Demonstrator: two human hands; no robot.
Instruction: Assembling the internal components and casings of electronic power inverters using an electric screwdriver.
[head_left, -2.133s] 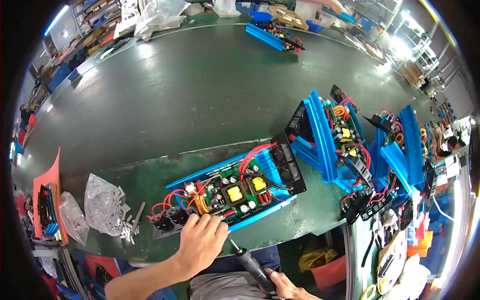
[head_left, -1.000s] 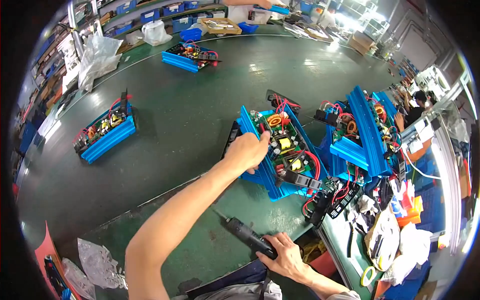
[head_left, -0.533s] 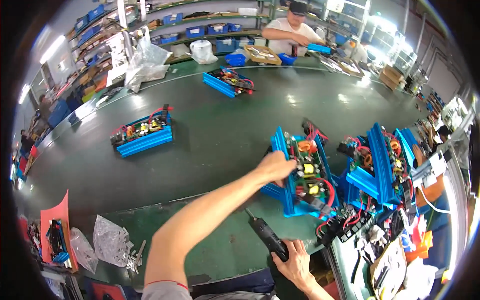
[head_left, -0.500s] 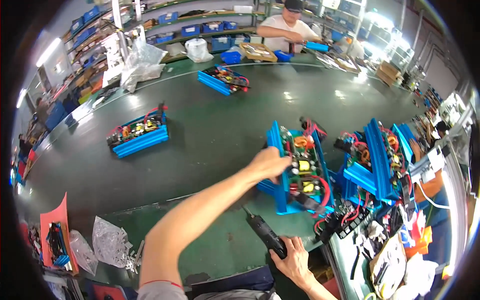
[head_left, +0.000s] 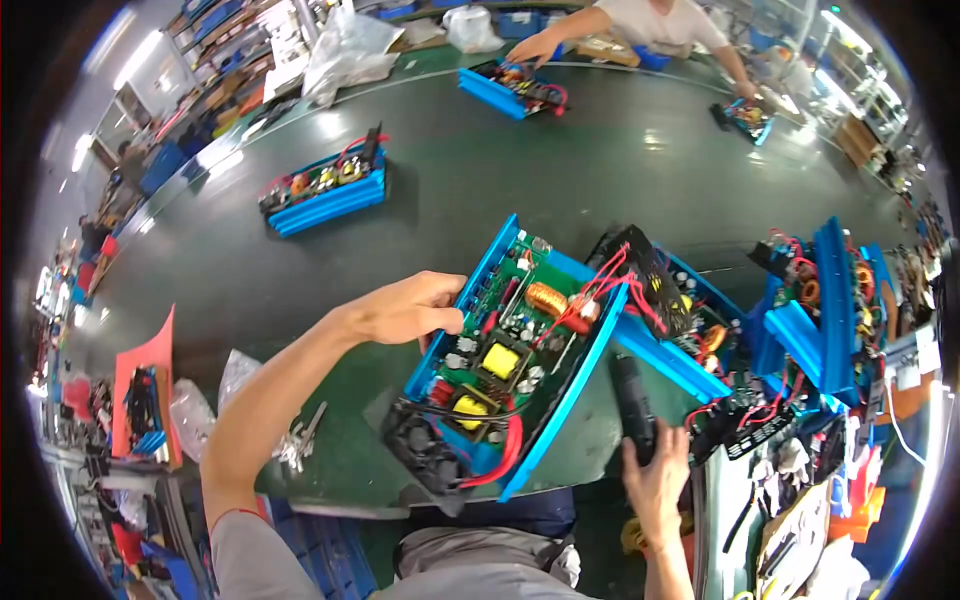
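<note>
Right in front of me is a blue metal housing (head_left: 562,402) with a green circuit board (head_left: 520,330) in it. The board carries yellow transformers, a copper coil and red wires, and a black fan end piece (head_left: 425,452) hangs at its near end. My left hand (head_left: 415,308) is closed on the housing's left side wall, thumb toward the board. To the right of the housing, my right hand (head_left: 658,470) is closed around the rear of a black electric screwdriver (head_left: 632,400), which points away from me. The screwdriver's tip is hidden near the housing.
Another open blue unit (head_left: 675,355) sits directly behind the screwdriver, with more stacked units (head_left: 830,310) to the right. Farther off stand a unit (head_left: 330,195) at left and one (head_left: 500,92) touched by a co-worker's hand (head_left: 538,48). Plastic bags and loose parts (head_left: 300,440) lie at left.
My left hand has brought the housing nearer to me and turned it. The screwdriver has shifted right with my right hand. Across the table, the co-worker's hands now reach to two units.
</note>
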